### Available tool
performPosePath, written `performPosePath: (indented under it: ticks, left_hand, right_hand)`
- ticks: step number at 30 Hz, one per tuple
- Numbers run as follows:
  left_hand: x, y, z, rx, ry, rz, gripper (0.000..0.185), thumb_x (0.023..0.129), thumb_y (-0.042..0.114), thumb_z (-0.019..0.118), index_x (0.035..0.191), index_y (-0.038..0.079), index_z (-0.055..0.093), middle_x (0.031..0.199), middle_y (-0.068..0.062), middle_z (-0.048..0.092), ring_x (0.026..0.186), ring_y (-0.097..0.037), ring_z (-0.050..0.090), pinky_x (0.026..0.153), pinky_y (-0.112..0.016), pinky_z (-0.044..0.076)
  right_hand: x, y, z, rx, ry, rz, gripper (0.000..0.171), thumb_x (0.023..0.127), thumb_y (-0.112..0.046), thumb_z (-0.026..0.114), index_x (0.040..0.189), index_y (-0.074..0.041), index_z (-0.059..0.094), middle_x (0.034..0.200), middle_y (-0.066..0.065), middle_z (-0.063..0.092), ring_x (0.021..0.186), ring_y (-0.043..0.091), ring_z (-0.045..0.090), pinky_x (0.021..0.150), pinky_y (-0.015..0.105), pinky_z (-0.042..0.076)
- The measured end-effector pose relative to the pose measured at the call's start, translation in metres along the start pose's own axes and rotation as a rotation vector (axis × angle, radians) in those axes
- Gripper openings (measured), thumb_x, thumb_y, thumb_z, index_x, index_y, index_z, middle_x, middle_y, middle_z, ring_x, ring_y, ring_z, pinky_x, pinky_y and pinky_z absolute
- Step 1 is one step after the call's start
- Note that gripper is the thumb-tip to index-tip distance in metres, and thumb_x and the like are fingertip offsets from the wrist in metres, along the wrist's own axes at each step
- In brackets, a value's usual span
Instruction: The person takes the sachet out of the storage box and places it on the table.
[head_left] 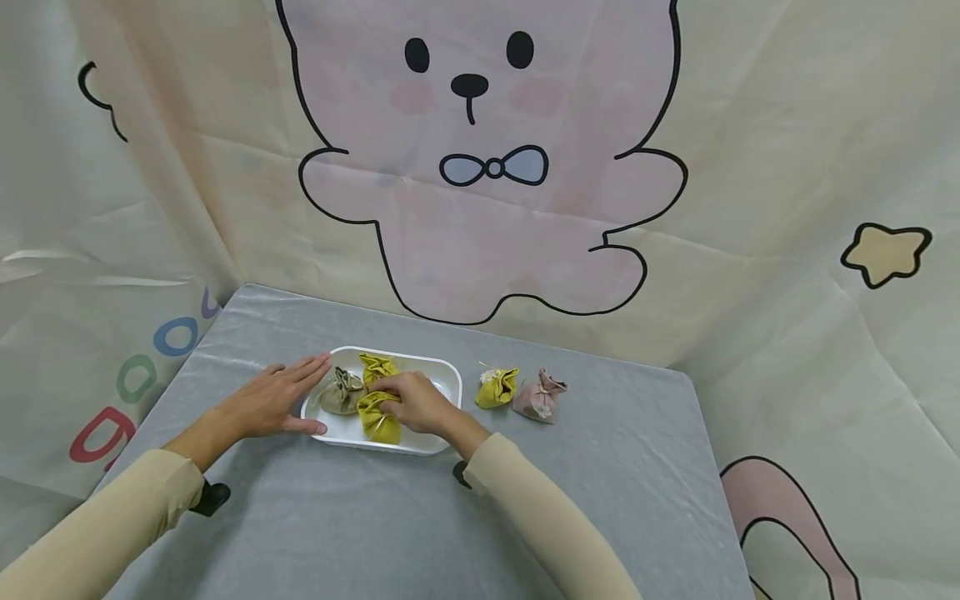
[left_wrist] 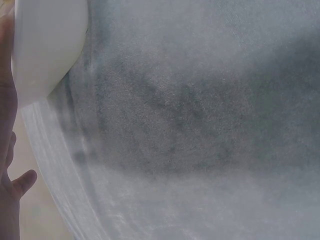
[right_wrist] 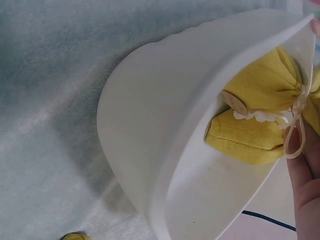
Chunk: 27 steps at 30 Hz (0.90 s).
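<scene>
Three pouches in tray (head_left: 442,371); your right hand (head_left: 417,403) grips a yellow pouch (head_left: 377,417), left hand (head_left: 272,402) flat steadying tray. Two pouches (head_left: 497,388) remain on tabletop (head_left: 615,467).

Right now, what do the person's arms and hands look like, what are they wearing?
Both arms wear long, close-fitting sleeves in pale cream-beige, plain and unmarked, ending at the wrists. The left hand and right hand are bare: no gloves, and no rings or watch that the head view shows. A small dark device sits under the left sleeve near the wrist, and another dark piece shows beside the right sleeve.
</scene>
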<state>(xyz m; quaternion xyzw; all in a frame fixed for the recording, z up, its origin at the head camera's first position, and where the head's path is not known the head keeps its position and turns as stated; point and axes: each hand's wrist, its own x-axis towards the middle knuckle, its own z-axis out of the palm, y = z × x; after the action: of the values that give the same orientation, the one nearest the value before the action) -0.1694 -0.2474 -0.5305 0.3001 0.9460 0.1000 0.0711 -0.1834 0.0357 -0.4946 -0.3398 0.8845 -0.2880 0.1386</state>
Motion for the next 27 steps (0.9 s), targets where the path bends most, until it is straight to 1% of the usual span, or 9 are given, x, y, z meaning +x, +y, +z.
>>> performPosePath:
  ticks: [6,12,14,17,19,24,27]
  left_hand:
    - [0.0,-0.001,0.001,0.003,0.013,-0.002,0.107,0.08,0.07,0.067,0.154,0.001,0.033,0.159,-0.02,0.03,0.142,-0.04,0.036,0.102,-0.066,0.036]
    - [0.001,0.0,0.001,-0.005,-0.018,-0.019,0.109,0.079,0.074,0.064,0.155,0.002,0.031,0.16,-0.02,0.028,0.143,-0.04,0.034,0.103,-0.067,0.033]
    - [0.001,0.0,0.001,-0.008,-0.021,-0.02,0.109,0.08,0.074,0.064,0.155,0.002,0.03,0.16,-0.02,0.028,0.143,-0.04,0.034,0.104,-0.067,0.033]
    - [0.0,-0.001,0.001,-0.011,-0.013,-0.016,0.109,0.08,0.072,0.065,0.155,0.002,0.03,0.16,-0.02,0.028,0.143,-0.04,0.034,0.104,-0.067,0.033]
    - [0.0,-0.001,0.002,-0.009,-0.014,-0.017,0.109,0.079,0.072,0.065,0.155,0.002,0.03,0.16,-0.02,0.027,0.143,-0.04,0.034,0.104,-0.066,0.033]
    - [0.001,-0.001,0.001,-0.009,-0.029,-0.027,0.113,0.078,0.079,0.058,0.156,0.003,0.029,0.161,-0.02,0.026,0.144,-0.04,0.032,0.105,-0.066,0.032]
    - [0.001,-0.001,0.001,-0.009,-0.025,-0.025,0.113,0.078,0.08,0.058,0.156,0.002,0.029,0.161,-0.02,0.026,0.144,-0.04,0.033,0.104,-0.066,0.033]
  right_hand:
    - [-0.001,0.0,-0.002,0.01,0.011,-0.005,0.028,0.092,-0.007,0.068,0.12,-0.011,0.073,0.115,-0.002,0.073,0.106,0.005,0.063,0.092,0.02,0.047]
    - [-0.004,0.002,-0.004,0.024,0.041,-0.003,0.027,0.092,-0.006,0.068,0.118,-0.009,0.074,0.114,0.002,0.073,0.108,0.009,0.064,0.094,0.023,0.048]
    - [-0.005,0.002,-0.004,0.044,0.05,0.005,0.027,0.092,-0.006,0.068,0.118,-0.008,0.073,0.115,0.003,0.073,0.109,0.01,0.064,0.094,0.023,0.047]
    - [-0.007,0.003,-0.006,0.075,0.059,0.021,0.028,0.093,-0.006,0.068,0.12,-0.007,0.073,0.116,0.003,0.072,0.108,0.008,0.063,0.093,0.021,0.048]
    - [-0.008,0.004,-0.008,0.096,0.066,0.032,0.028,0.093,-0.006,0.069,0.12,-0.007,0.073,0.116,0.003,0.072,0.103,0.006,0.063,0.089,0.02,0.048]
    - [-0.013,0.003,-0.016,0.139,0.115,0.036,0.026,0.093,-0.006,0.068,0.118,-0.008,0.074,0.115,0.004,0.073,0.093,0.005,0.063,0.08,0.019,0.049]
    - [-0.016,0.002,-0.021,0.177,0.147,0.032,0.025,0.093,-0.005,0.068,0.117,-0.008,0.074,0.116,0.005,0.073,0.095,0.006,0.066,0.08,0.019,0.05]
